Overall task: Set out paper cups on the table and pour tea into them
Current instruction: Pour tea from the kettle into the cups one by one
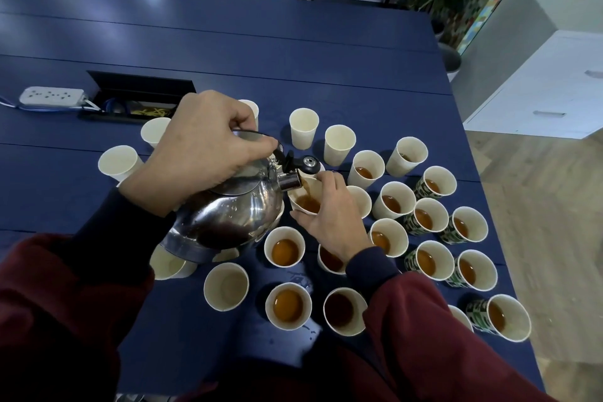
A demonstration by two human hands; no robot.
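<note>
More than twenty paper cups crowd the blue table (293, 59), and you are mid-pour into one near the middle of the cluster. Your left hand (199, 153) is curled tight round the handle (254, 133) on top of the steel kettle (228, 219), tipping it so tea runs from the spout (289, 180) on its 3 o'clock side. Your right hand (329, 222) wraps the cup (305, 202) being filled, thumb on the near wall and fingers on the far side, leaning it toward the spout. Whether its base rests on the table is hidden. Filled cups (287, 305) sit from 2 round to 6 o'clock of that cup, and empty cups (304, 127) wait at 12 o'clock and from 7 to 10 o'clock, some half hidden under the kettle. Judge the cup light, thin-walled and easy to crush. Hold it at mid wall with a loose wrap, never pinching the rim, and expect it to warm as it fills. The kettle looks heavy and its polished body is likely hot, so take it only by the handle. Wet marks (300, 277) at 6 o'clock suggest drips, and your right sleeve (368, 268) hangs just over filled cups.
</note>
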